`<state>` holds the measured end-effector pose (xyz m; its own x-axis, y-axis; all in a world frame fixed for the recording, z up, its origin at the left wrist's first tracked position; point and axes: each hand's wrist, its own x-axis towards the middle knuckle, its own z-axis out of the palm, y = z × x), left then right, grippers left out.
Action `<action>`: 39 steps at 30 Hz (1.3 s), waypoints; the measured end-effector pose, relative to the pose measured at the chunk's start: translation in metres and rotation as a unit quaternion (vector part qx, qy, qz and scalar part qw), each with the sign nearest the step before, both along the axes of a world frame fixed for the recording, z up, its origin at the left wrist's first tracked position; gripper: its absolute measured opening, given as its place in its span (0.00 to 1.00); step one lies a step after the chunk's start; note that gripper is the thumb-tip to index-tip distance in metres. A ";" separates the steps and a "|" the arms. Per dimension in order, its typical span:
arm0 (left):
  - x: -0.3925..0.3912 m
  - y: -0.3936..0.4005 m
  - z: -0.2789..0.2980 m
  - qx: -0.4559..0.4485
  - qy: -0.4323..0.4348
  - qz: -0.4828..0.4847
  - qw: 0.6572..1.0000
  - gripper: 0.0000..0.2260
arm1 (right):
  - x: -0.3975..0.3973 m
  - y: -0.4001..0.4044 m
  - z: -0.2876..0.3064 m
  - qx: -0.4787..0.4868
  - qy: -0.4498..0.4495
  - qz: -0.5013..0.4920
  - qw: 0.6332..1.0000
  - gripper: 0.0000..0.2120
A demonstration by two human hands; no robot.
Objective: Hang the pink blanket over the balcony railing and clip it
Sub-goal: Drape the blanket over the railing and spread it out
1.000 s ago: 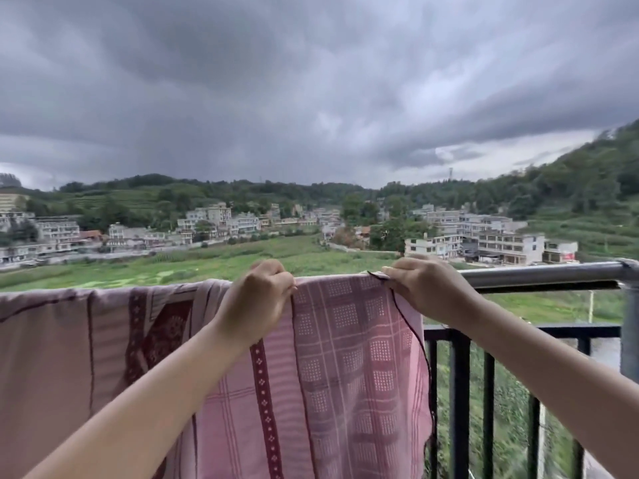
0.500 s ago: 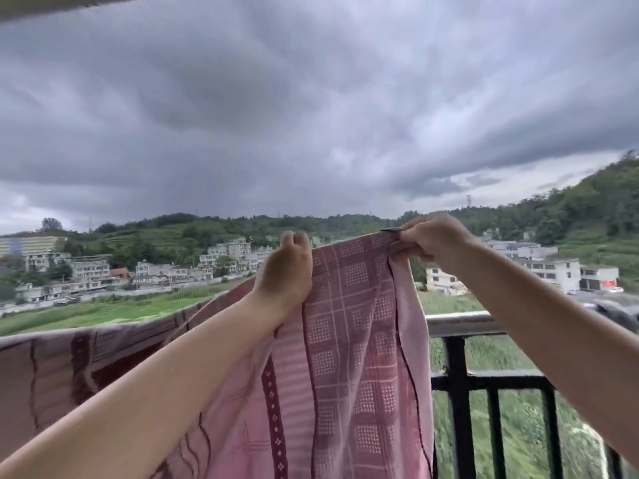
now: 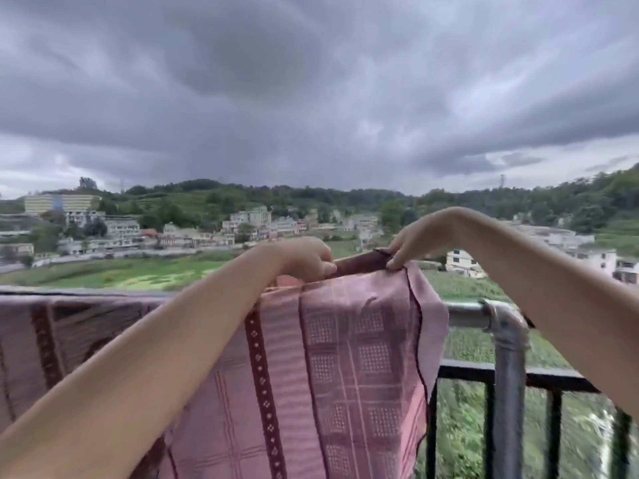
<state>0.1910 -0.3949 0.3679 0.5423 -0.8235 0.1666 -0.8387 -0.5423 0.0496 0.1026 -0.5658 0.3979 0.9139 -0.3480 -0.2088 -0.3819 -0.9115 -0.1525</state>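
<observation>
hands (image 3: 366,257) pinch woven pink blanket (image 3: 345,357) over tubular railing (image 3: 466,314).

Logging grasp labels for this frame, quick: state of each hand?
Left hand: closed, gripping the pink blanket at its top edge.
Right hand: closed, pinching the blanket's top corner.

Woven matt blanket (image 3: 345,357) — metal railing (image 3: 466,314)

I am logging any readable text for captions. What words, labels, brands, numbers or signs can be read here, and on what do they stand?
None: no readable text shows in this view.
Pink blanket: woven squares and diamonds only, no label showing.
Metal railing: no marking.
Distant buildings: too small and blurred to read any sign.
Left hand and right hand: they pinch the blanket's top edge.
</observation>
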 end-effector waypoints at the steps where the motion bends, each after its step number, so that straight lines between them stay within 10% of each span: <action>1: -0.013 0.004 -0.008 0.004 0.023 -0.009 1.000 0.15 | -0.013 0.002 -0.011 0.041 0.014 0.018 0.999 0.23; 13: -0.090 0.022 -0.050 -0.128 0.029 0.054 0.990 0.21 | -0.107 0.019 -0.057 0.009 -0.206 0.256 0.945 0.25; 21: -0.125 0.012 -0.127 -0.367 -0.244 0.088 0.893 0.19 | -0.099 -0.002 -0.062 -0.122 -0.234 0.339 0.903 0.07; 26: -0.177 -0.049 -0.164 -0.212 0.004 0.232 0.949 0.32 | -0.087 -0.010 -0.063 -0.124 -0.296 0.449 0.834 0.06; 29: -0.181 -0.073 -0.178 -0.363 -0.015 0.286 0.887 0.13 | -0.079 -0.014 -0.065 -0.098 -0.343 0.475 0.804 0.06; 39: -0.176 -0.021 -0.149 -0.426 -0.053 0.352 0.832 0.17 | -0.085 -0.032 -0.055 -0.028 -0.348 0.480 0.805 0.11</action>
<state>0.0152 -0.4157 0.2191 0.7858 0.1338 0.6038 -0.3512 -0.7070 0.6138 0.0175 -0.5976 0.3428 0.6563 0.5974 0.4609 0.6630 -0.7482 0.0256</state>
